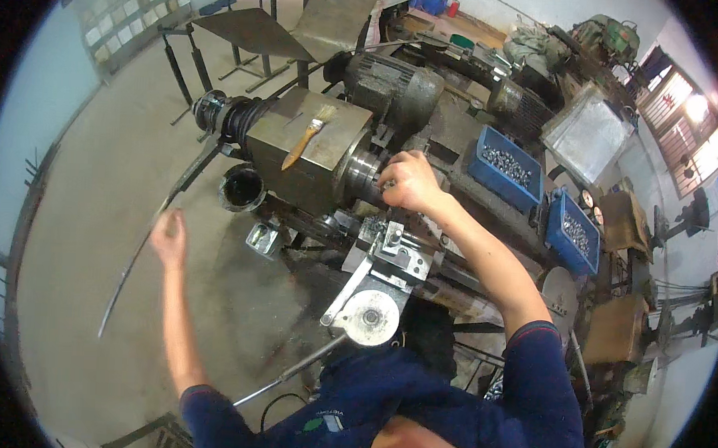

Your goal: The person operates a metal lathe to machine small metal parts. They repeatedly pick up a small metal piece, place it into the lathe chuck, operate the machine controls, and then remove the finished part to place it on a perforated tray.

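My right hand (410, 180) is closed at the front of the lathe's chuck (362, 174). Its curled fingers hide most of what they hold; only a bit of shiny metal shows by the fingertips. Out to the left, my left hand (168, 238) is beside a long metal lever (129, 272) that slants down from the headstock. Blur keeps me from telling whether its fingers grip the lever. Below the chuck sits the tool post (394, 240), with a straight handle (348, 291) and a round pale handwheel (372, 317) close to my body.
On the headstock cover (277, 123) lies a wooden-handled brush (304, 143). Two blue trays (489, 178) of small metal parts stand behind the bed to the right. An electric motor (392, 89) is behind the headstock. A long rod (288, 373) slants from the handwheel toward my left sleeve.
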Available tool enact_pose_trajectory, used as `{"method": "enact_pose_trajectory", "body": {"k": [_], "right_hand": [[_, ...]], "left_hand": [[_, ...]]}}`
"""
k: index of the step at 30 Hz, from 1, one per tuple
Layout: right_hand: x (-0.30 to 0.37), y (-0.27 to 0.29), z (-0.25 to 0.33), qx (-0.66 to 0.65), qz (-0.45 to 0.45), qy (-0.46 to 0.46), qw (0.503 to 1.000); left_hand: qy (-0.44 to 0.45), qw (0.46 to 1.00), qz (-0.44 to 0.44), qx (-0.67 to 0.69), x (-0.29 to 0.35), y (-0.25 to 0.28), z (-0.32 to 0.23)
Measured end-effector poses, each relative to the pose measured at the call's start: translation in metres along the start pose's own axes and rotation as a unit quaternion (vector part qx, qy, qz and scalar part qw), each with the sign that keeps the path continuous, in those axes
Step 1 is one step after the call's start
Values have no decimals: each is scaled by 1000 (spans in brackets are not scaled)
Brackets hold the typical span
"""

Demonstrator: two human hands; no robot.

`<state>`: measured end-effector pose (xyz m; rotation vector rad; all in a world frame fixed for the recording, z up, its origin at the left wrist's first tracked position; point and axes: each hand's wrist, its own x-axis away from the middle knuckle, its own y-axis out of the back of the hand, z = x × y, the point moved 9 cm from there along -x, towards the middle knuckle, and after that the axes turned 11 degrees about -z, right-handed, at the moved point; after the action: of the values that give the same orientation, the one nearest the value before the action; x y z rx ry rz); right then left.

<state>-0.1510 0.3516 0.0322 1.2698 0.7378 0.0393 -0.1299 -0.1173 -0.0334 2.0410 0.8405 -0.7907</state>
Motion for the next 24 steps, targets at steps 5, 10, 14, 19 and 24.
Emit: {"method": "enact_pose_trajectory", "body": {"k": [5, 10, 14, 19, 24], "right_hand": [[63, 94, -3, -49, -146, -7, 988], [222, 159, -67, 11, -149, -190, 970], [338, 191, -98, 71, -127, -351, 925], [485, 236, -145, 113, -153, -546, 816], [631, 253, -172, 264, 34, -697, 666]], "left_hand": [[232, 898, 365, -87, 171, -154, 87], [-93, 880, 414, -214, 161, -191, 4], [-138, 810, 476, -312, 144, -197, 27], [-25, 849, 457, -263, 159, -165, 16], [80, 848, 524, -9, 131, -108, -105]]}}
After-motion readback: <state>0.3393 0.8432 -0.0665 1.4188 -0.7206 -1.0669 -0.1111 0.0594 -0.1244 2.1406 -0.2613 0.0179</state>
